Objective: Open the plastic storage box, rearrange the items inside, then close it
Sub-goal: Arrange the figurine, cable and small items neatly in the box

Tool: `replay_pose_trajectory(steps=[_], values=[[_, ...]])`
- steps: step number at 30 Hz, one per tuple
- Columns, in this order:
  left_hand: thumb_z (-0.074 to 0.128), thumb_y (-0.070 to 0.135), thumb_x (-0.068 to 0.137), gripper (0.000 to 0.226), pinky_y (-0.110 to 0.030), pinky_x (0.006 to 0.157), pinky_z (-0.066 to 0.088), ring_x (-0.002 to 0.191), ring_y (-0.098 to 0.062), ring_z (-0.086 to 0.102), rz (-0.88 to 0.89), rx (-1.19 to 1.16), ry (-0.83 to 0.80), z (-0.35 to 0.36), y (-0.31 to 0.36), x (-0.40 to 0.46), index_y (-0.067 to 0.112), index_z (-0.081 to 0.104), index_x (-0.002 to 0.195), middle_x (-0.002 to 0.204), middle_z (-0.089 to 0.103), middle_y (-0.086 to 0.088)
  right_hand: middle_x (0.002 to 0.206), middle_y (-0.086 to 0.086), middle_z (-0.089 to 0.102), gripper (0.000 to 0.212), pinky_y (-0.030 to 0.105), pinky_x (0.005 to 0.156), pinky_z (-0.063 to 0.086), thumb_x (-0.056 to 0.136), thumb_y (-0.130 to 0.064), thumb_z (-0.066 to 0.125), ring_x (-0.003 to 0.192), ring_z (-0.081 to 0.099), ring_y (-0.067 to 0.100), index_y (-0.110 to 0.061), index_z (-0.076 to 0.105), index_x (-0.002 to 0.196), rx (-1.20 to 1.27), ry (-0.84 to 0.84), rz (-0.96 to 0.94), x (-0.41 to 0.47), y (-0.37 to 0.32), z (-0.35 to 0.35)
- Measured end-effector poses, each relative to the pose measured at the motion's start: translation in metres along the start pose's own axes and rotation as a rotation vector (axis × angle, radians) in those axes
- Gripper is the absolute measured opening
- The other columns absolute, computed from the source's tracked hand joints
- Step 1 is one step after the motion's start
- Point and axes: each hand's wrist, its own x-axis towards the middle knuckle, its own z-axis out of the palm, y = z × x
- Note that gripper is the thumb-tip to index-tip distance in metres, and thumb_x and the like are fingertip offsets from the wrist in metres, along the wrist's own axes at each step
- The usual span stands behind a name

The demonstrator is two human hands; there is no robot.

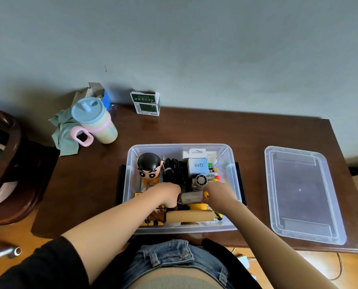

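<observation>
Both forearms reached forward and down into the open plastic storage box [130, 163], which sat on the dark wooden table [90, 184] directly in front of the person. The left hand [165, 192] was inside the box near its middle, knuckles up and fingers curled downward among the contents; whether it gripped anything could not be determined. The right hand [217, 192] was beside it, also knuckles up, fingers curled around a small yellow object [205, 194] at the hand's left edge. Between the two hands lay a grey rectangular item [191, 198].

The box was rectangular, its long axis running away from the person toward the wall. Its lid [303, 195] lay flat on the table to the right, well apart from the box, inner face up, long axis roughly parallel to the box.

Inside the box, a cartoon figure [149, 167] with black hair stood at the far left, face toward the camera. A bundle of black cable [175, 170] lay just right of it, then a small white-and-blue carton [198, 165] marked "Q88" and a small fan [200, 180]. A wooden block [189, 215] lay crosswise along the near wall.

At the table's far left stood a lidded cup [96, 122] with a pink handle, beside a green cloth [64, 134].
</observation>
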Motion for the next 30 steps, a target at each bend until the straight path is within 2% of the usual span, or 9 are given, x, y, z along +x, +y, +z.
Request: replay_pose_trajectory(steps=[3, 4, 7, 10, 14, 19, 24, 27, 30], values=[[0.045, -0.004, 0.086, 0.053, -0.030, 0.073, 0.040, 0.094, -0.025, 0.049, -0.012, 0.003, -0.044, -0.002, 0.002, 0.004, 0.000, 0.042, 0.138, 0.123, 0.053, -0.017, 0.101, 0.009, 0.068, 0.016, 0.034, 0.077, 0.052, 0.091, -0.016, 0.059, 0.094, 0.063, 0.026, -0.009, 0.070, 0.100, 0.045, 0.007, -0.002, -0.006, 0.005, -0.006], [0.047, -0.002, 0.088, 0.051, -0.030, 0.073, 0.040, 0.093, -0.024, 0.048, -0.012, -0.005, -0.046, -0.003, 0.004, 0.006, 0.001, 0.042, 0.138, 0.119, 0.053, -0.016, 0.101, 0.009, 0.068, 0.017, 0.034, 0.078, 0.053, 0.091, -0.010, 0.056, 0.093, 0.063, 0.027, -0.009, 0.070, 0.101, 0.040, 0.006, 0.000, -0.009, 0.008, -0.007], [0.053, 0.026, 0.096, 0.046, -0.030, 0.076, 0.040, 0.091, -0.021, 0.048, -0.012, -0.038, -0.041, -0.004, 0.009, 0.010, 0.002, 0.046, 0.135, 0.110, 0.053, -0.009, 0.105, 0.010, 0.066, 0.028, 0.031, 0.074, 0.052, 0.088, 0.005, 0.049, 0.094, 0.064, 0.027, -0.008, 0.068, 0.105, -0.042, 0.006, 0.019, -0.018, 0.014, -0.010], [0.050, 0.043, 0.095, 0.059, -0.033, 0.093, 0.043, 0.115, -0.027, 0.053, -0.008, -0.054, -0.012, -0.003, 0.014, 0.013, 0.001, 0.044, 0.137, 0.133, 0.053, -0.013, 0.106, 0.010, 0.064, 0.032, 0.030, 0.068, 0.047, 0.084, 0.010, 0.050, 0.095, 0.063, 0.027, -0.007, 0.065, 0.106, -0.134, -0.007, 0.000, -0.023, 0.015, -0.010], [0.053, 0.035, 0.095, 0.063, -0.036, 0.109, 0.035, 0.134, -0.028, 0.039, 0.018, -0.106, 0.047, -0.002, 0.017, 0.017, 0.010, 0.030, 0.148, 0.149, 0.039, -0.009, 0.085, 0.005, 0.059, 0.021, 0.025, 0.059, 0.038, 0.082, 0.008, 0.053, 0.072, 0.054, 0.022, -0.009, 0.063, 0.090, -0.229, -0.050, -0.044, -0.022, 0.007, -0.009], [0.061, 0.030, 0.091, 0.061, -0.032, 0.093, 0.043, 0.121, -0.027, 0.051, -0.002, -0.154, 0.051, -0.003, 0.018, 0.020, 0.013, 0.035, 0.144, 0.139, 0.049, -0.010, 0.072, -0.002, 0.047, 0.017, 0.027, 0.061, 0.038, 0.088, -0.002, 0.052, 0.078, 0.056, 0.022, -0.013, 0.048, 0.075, -0.169, 0.013, 0.000, -0.008, 0.003, -0.007], [0.063, 0.027, 0.088, 0.045, -0.030, 0.074, 0.041, 0.101, -0.025, 0.057, 0.022, -0.142, 0.132, 0.001, 0.016, 0.021, 0.011, 0.049, 0.127, 0.117, 0.061, -0.009, 0.083, 0.001, 0.056, 0.004, 0.027, 0.061, 0.037, 0.090, -0.012, 0.053, 0.080, 0.055, 0.022, -0.015, 0.051, 0.088, -0.127, -0.020, -0.005, 0.000, 0.002, -0.007], [0.064, 0.030, 0.087, 0.047, -0.032, 0.082, 0.045, 0.107, -0.026, 0.057, 0.032, -0.197, 0.190, 0.002, 0.018, 0.019, 0.011, 0.052, 0.128, 0.121, 0.061, -0.008, 0.103, 0.003, 0.062, 0.018, 0.027, 0.065, 0.039, 0.090, -0.011, 0.053, 0.093, 0.062, 0.023, -0.014, 0.054, 0.107, -0.150, -0.067, -0.002, 0.002, 0.002, -0.003], [0.068, 0.031, 0.084, 0.046, -0.034, 0.090, 0.047, 0.111, -0.025, 0.057, 0.057, -0.247, 0.191, -0.002, 0.018, 0.016, 0.011, 0.059, 0.124, 0.120, 0.063, -0.008, 0.106, 0.002, 0.063, 0.022, 0.026, 0.063, 0.039, 0.091, -0.012, 0.052, 0.095, 0.062, 0.022, -0.013, 0.053, 0.112, -0.182, -0.085, -0.003, 0.001, 0.003, -0.001]])
